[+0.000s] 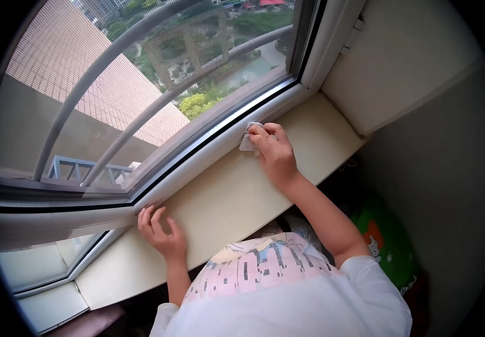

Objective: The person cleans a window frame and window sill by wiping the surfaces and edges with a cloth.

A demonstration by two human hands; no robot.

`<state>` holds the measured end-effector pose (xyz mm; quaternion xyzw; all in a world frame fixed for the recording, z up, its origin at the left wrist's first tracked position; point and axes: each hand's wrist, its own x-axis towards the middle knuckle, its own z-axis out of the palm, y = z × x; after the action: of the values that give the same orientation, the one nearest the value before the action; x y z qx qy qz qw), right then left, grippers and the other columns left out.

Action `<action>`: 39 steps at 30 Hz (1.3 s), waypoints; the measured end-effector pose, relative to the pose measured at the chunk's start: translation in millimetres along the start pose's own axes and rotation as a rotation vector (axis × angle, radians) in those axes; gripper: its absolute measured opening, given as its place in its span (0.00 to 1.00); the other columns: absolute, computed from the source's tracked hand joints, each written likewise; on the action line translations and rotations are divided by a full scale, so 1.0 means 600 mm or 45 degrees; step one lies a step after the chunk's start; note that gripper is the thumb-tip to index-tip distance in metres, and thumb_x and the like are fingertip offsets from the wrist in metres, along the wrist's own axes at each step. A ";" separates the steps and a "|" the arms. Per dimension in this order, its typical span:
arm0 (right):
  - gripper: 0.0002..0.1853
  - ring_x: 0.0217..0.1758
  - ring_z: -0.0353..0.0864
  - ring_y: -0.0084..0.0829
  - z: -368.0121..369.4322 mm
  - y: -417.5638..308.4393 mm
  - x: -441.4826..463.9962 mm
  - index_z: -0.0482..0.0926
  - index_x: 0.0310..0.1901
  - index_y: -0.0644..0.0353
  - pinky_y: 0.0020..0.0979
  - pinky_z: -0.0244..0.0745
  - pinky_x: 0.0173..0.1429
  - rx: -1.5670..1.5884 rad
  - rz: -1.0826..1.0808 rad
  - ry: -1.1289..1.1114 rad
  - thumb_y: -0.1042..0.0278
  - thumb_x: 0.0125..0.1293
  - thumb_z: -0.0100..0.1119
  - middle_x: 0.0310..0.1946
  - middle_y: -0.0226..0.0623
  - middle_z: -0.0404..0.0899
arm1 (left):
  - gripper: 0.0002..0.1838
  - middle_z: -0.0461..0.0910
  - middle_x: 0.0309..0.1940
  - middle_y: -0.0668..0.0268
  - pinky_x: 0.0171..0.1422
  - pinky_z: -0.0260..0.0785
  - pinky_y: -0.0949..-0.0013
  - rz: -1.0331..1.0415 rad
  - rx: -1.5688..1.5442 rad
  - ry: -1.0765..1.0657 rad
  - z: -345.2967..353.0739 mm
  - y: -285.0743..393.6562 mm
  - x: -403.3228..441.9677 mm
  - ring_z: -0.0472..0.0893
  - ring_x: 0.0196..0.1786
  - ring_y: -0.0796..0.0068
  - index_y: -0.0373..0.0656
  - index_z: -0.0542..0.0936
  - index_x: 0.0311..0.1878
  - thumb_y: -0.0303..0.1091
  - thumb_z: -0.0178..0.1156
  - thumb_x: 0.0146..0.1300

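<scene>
Window frame [214, 153] lies just beyond my fingertips, its long white lower rail running lengthwise from my left side to my right. Pale sill [225, 194] stretches beneath my fingers. My left hand [163, 231] curls loosely around nothing, fingertips by the rail's left end; my right hand [278, 156], nearer its right end, pinches a small white cloth [246, 144] at the rail.

Creased wipe [246, 144] at centre looked papery, matt. Window frame [206, 157] through middle looked smooth, glossy plastic. Sill [220, 196] beneath looked smooth, satiny. Shirt [287, 309] at bottom was matt cloth; curved bars [67, 106], upper left, looked metal.
</scene>
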<state>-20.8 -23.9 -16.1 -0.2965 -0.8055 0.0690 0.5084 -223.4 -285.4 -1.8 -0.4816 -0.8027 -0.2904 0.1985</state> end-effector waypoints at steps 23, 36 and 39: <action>0.11 0.46 0.81 0.38 -0.064 0.179 0.040 0.82 0.44 0.58 0.36 0.81 0.50 -0.187 0.220 0.124 0.82 0.60 0.65 0.42 0.34 0.86 | 0.12 0.77 0.58 0.59 0.73 0.60 0.50 0.018 0.041 -0.054 -0.001 -0.002 0.000 0.69 0.69 0.53 0.40 0.83 0.44 0.19 0.62 0.57; 0.15 0.46 0.83 0.42 -0.071 0.163 0.048 0.83 0.47 0.55 0.39 0.81 0.49 -0.266 0.231 0.131 0.85 0.61 0.61 0.34 0.40 0.81 | 0.07 0.77 0.57 0.60 0.73 0.61 0.51 0.040 0.044 -0.025 -0.001 -0.003 0.002 0.70 0.68 0.53 0.40 0.83 0.41 0.20 0.63 0.60; 0.14 0.46 0.83 0.40 -0.049 0.131 0.035 0.82 0.45 0.57 0.39 0.81 0.48 -0.269 0.399 0.098 0.84 0.60 0.63 0.39 0.39 0.84 | 0.06 0.78 0.56 0.60 0.73 0.61 0.51 0.006 0.034 -0.016 -0.002 0.005 0.003 0.71 0.68 0.53 0.41 0.83 0.40 0.20 0.63 0.60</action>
<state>30.3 46.0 -18.3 -0.4722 -0.7322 0.0510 0.4881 -221.9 -283.9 1.1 -0.4826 -0.8066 -0.2762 0.2007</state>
